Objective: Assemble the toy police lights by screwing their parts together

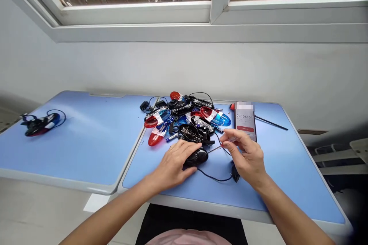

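Note:
My left hand (176, 162) is wrapped over a glossy black oval housing (198, 157) on the blue table, its fingers on the top and left side. In my right hand (244, 157), thumb and fingers pinch a thin screwdriver (215, 149), whose metal shaft points left at the housing's right end. A black cable (214, 178) runs from the housing to a small black part (235, 171) below my right hand. Just behind the housing lies an open black casing (192, 134) with electronics showing.
Behind my hands is a pile of red and blue lenses (211, 115), black casings and batteries. A phone (245, 120) showing a timer lies right, beside a black rod (271, 123). A red-and-blue light unit (41, 124) sits on the left table (86, 141).

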Tool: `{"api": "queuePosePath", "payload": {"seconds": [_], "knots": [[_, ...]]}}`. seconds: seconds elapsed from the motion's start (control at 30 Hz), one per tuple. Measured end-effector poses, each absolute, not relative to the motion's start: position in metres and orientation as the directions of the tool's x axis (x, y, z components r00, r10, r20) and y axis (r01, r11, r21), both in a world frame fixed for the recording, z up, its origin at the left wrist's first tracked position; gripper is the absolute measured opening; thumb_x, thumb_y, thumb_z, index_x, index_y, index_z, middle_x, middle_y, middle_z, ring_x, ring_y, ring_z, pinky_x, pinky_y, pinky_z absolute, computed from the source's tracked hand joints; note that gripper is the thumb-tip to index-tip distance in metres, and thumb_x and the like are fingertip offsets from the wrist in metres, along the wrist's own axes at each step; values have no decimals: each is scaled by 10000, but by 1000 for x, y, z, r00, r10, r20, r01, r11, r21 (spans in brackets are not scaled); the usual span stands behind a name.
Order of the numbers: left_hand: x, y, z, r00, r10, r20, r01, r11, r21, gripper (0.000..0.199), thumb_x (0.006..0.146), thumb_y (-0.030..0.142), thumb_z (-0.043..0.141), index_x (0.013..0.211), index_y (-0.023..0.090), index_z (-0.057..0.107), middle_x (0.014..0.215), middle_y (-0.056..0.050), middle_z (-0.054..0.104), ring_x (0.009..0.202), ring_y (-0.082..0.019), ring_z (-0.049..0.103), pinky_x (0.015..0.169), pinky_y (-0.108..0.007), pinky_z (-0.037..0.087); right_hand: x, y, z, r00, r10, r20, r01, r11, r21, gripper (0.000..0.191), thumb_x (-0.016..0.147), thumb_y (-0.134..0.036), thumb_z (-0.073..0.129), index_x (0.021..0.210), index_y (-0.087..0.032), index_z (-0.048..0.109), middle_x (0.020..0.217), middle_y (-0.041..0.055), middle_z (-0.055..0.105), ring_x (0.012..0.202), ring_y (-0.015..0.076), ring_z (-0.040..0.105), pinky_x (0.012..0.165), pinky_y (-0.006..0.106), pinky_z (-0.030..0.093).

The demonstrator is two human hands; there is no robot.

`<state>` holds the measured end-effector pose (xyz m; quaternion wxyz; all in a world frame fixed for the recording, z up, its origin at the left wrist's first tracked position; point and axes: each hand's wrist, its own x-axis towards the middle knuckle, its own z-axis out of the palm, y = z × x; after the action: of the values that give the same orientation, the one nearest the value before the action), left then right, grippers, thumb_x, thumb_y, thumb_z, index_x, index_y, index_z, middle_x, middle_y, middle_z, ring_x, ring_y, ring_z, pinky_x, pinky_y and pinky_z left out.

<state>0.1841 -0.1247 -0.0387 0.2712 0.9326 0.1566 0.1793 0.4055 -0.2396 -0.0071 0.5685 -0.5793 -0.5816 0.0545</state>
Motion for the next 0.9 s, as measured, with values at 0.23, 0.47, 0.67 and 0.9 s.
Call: {"api": "queuePosePath", "payload": {"seconds": [0.23,0.47,0.67,0.9], "knots": [[182,-122,-44,883,378,278,157,-796,584,729,879,217,801,1527,261,469,1374,-104,676,1190,-298,596,994,-474,543,409,-245,-2,156,790,593,599,402,-692,474,998,-76,569,1406,-318,586,980,3,777,822,142,743,746,291,647],[183,-121,-45,885,362,294,136,-804,579,708,899,263,797,1532,263,481,1373,-115,679,1184,-300,597,987,-474,546,410,-242,-2,179,763,621,730,320,-604,488,1004,-118,603,1452,-307,569,1027,44,733,824,168,700,702,315,613],[183,-121,-47,876,367,311,131,-804,581,712,897,245,797,1533,270,478,1370,-106,684,1179,-299,600,985,-475,546,404,-243,-3,280,740,612,645,328,-691,569,973,-74,638,1473,-322,530,988,8,740,814,150,724,776,311,637],[183,-120,-47,881,367,299,134,-800,585,680,905,268,784,1526,276,506,1383,-115,681,1193,-303,607,999,-482,548,404,-239,1,214,705,676,589,459,-665,301,929,-125,723,1188,-278,708,1031,35,723,817,157,684,671,290,609]]}}
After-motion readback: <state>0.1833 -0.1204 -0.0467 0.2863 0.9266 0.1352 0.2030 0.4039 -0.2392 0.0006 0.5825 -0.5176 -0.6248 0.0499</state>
